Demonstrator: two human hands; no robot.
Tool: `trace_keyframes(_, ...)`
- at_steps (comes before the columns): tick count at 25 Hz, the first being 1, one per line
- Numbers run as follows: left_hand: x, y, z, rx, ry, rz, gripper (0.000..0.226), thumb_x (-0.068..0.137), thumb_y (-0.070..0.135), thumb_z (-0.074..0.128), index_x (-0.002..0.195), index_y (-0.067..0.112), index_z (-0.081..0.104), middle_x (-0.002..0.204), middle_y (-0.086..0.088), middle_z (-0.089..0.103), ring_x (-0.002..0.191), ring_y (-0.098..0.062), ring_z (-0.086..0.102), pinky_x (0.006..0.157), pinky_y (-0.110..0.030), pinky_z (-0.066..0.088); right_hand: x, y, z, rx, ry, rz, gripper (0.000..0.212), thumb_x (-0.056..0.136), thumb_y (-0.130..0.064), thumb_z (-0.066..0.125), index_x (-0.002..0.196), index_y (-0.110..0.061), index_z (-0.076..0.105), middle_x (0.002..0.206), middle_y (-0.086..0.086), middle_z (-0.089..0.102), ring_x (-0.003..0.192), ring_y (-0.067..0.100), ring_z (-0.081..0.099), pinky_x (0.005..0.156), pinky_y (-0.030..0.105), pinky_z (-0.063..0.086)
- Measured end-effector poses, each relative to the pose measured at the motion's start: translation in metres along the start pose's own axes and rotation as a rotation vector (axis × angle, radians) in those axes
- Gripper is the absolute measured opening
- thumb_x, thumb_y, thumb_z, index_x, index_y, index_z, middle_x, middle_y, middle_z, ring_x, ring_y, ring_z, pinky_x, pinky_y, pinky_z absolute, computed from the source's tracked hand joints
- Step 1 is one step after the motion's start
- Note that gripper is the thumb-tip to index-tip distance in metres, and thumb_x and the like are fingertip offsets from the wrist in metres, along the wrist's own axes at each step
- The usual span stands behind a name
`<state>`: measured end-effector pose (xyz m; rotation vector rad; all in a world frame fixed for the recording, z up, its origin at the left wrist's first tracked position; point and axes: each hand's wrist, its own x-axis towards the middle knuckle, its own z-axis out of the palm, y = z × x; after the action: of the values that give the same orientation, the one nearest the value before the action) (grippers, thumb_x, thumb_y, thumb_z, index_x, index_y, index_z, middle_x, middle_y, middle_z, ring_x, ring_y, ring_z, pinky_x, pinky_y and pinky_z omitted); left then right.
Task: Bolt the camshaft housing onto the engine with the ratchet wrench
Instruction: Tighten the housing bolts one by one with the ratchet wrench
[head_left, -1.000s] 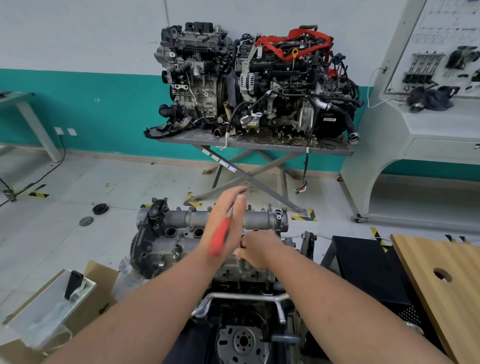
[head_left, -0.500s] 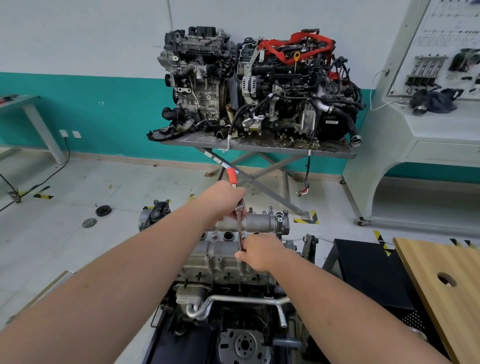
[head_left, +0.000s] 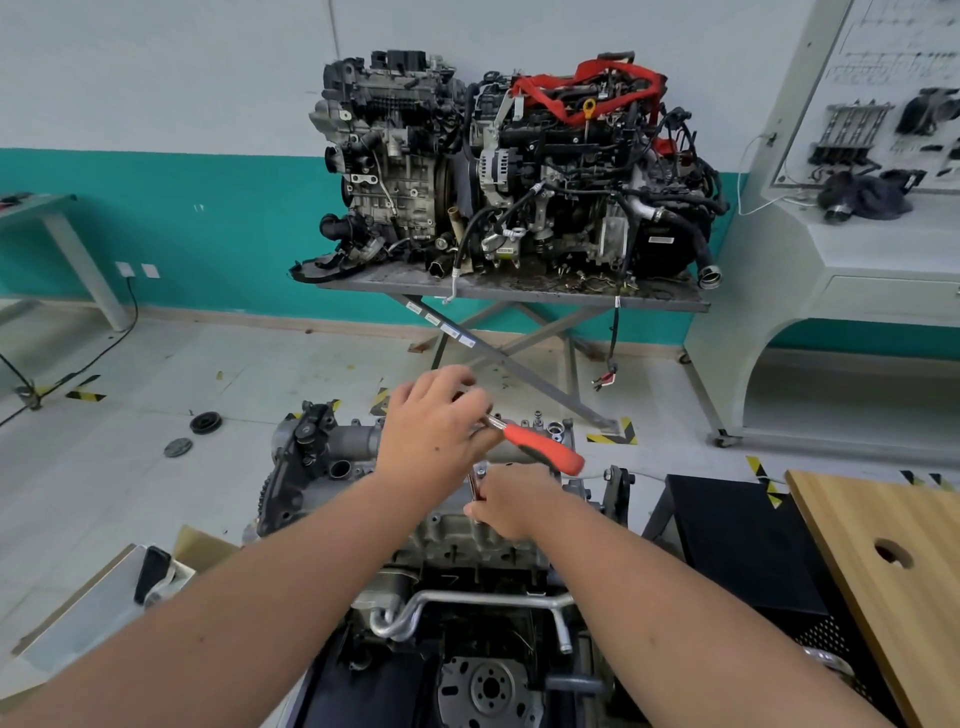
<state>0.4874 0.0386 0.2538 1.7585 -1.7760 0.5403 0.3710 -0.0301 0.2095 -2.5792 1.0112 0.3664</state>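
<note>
the left hand (head_left: 434, 423) is curled over the head end of the ratchet wrench (head_left: 540, 448), fingers wrapped round the metal shank, so that the red handle sticks out past the fingertips toward the right and slightly down. just below those fingers the right hand (head_left: 511, 501) pinches the thin steel extension bar (head_left: 474, 486) that drops from the wrench head, thumb and fingers closed round it; where the bar meets the metal is hidden behind the fingers. the camshaft housing (head_left: 343, 441) lies directly under both hands, a grey casting across the top of the engine (head_left: 467, 540), its left end reaching well beyond the left knuckles. beyond the fingertips, well apart, two assembled engines (head_left: 509, 166) sit on a folding metal table (head_left: 519, 291). to the right of the right forearm is a wooden board (head_left: 893, 561).
</note>
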Motion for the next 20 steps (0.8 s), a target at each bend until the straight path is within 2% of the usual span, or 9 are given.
trace_keyframes(2, -0.012, 0.011, 0.014, -0.318, 0.001, -0.236, 0.049, 0.087, 0.056, 0.046, 0.104, 0.015, 0.068, 0.122, -0.004, 0.057, 0.111, -0.024, 0.054, 0.094, -0.042, 0.043, -0.001, 0.000, -0.001, 0.001, -0.002, -0.027, 0.029, 0.101, -0.033, 0.051, 0.112, -0.012, 0.066, 0.102, 0.005, 0.070, 0.094, 0.025, 0.067, 0.088, 0.044, 0.055)
trace_keyframes(4, -0.016, 0.027, 0.022, -0.796, 0.050, -0.471, 0.049, 0.089, 0.057, 0.043, 0.116, 0.021, 0.061, 0.126, 0.001, 0.055, 0.116, -0.018, 0.055, 0.101, -0.041, 0.045, -0.001, 0.000, -0.003, -0.057, 0.001, -0.055, 0.017, 0.099, -0.024, 0.050, 0.100, -0.018, 0.067, 0.098, 0.002, 0.072, 0.089, 0.023, 0.069, 0.085, 0.044, 0.056)
trace_keyframes(6, -0.010, 0.039, 0.023, -1.154, 0.103, -0.772, 0.047, 0.091, 0.061, 0.034, 0.119, 0.032, 0.059, 0.117, 0.004, 0.065, 0.098, -0.014, 0.067, 0.088, -0.038, 0.054, 0.000, -0.002, -0.006, -0.136, -0.057, -0.034, 0.025, 0.101, -0.028, 0.046, 0.093, -0.020, 0.068, 0.093, -0.001, 0.073, 0.086, 0.020, 0.068, 0.086, 0.043, 0.055)
trace_keyframes(7, -0.005, 0.042, 0.023, -1.269, 0.110, -0.908, 0.048, 0.093, 0.064, 0.031, 0.116, 0.033, 0.061, 0.108, 0.002, 0.071, 0.086, -0.013, 0.070, 0.079, -0.035, 0.054, 0.001, -0.004, -0.008, -0.169, -0.082, -0.016, 0.028, 0.102, -0.033, 0.044, 0.099, -0.018, 0.068, 0.096, 0.000, 0.072, 0.088, 0.021, 0.067, 0.087, 0.044, 0.054)
trace_keyframes(10, 0.010, 0.033, 0.016, -1.539, 0.083, -1.180, 0.049, 0.101, 0.056, 0.037, 0.104, 0.018, 0.068, 0.076, -0.005, 0.072, 0.065, -0.019, 0.068, 0.063, -0.032, 0.048, 0.003, -0.002, -0.006, -0.072, -0.054, 0.013, 0.033, 0.100, -0.039, 0.047, 0.113, -0.017, 0.067, 0.103, 0.003, 0.072, 0.096, 0.024, 0.067, 0.091, 0.042, 0.053)
trace_keyframes(13, 0.029, 0.015, 0.001, -1.445, -0.128, -1.287, 0.030, 0.102, 0.038, 0.046, 0.095, 0.013, 0.062, 0.068, -0.004, 0.069, 0.066, -0.023, 0.071, 0.059, -0.031, 0.051, 0.003, 0.003, -0.002, -0.064, -0.030, 0.021, 0.038, 0.101, -0.047, 0.046, 0.104, -0.016, 0.069, 0.101, 0.005, 0.070, 0.097, 0.026, 0.065, 0.090, 0.041, 0.052)
trace_keyframes(15, 0.040, 0.010, -0.009, -1.207, -0.358, -1.213, 0.025, 0.099, 0.032, 0.045, 0.093, 0.012, 0.060, 0.071, -0.001, 0.072, 0.070, -0.020, 0.074, 0.069, -0.033, 0.051, 0.003, 0.006, 0.000, -0.081, -0.012, 0.011, 0.038, 0.100, -0.048, 0.046, 0.094, -0.015, 0.064, 0.097, 0.004, 0.068, 0.092, 0.025, 0.064, 0.085, 0.040, 0.052)
trace_keyframes(18, 0.053, 0.010, -0.018, -0.743, -0.590, -0.910, 0.027, 0.098, 0.024, 0.041, 0.099, 0.007, 0.061, 0.072, -0.001, 0.073, 0.063, -0.011, 0.070, 0.067, -0.031, 0.048, 0.005, 0.007, 0.003, -0.080, 0.007, 0.009, 0.037, 0.100, -0.049, 0.048, 0.089, -0.016, 0.059, 0.090, 0.003, 0.064, 0.084, 0.024, 0.061, 0.078, 0.038, 0.050)
trace_keyframes(20, 0.062, 0.013, -0.021, -0.319, -0.659, -0.587, 0.026, 0.100, 0.023, 0.038, 0.099, 0.008, 0.059, 0.080, -0.004, 0.068, 0.070, -0.019, 0.065, 0.065, -0.034, 0.047, 0.005, 0.006, 0.001, -0.087, 0.003, 0.018, 0.037, 0.099, -0.050, 0.049, 0.088, -0.016, 0.058, 0.089, 0.004, 0.064, 0.084, 0.024, 0.061, 0.076, 0.037, 0.049)
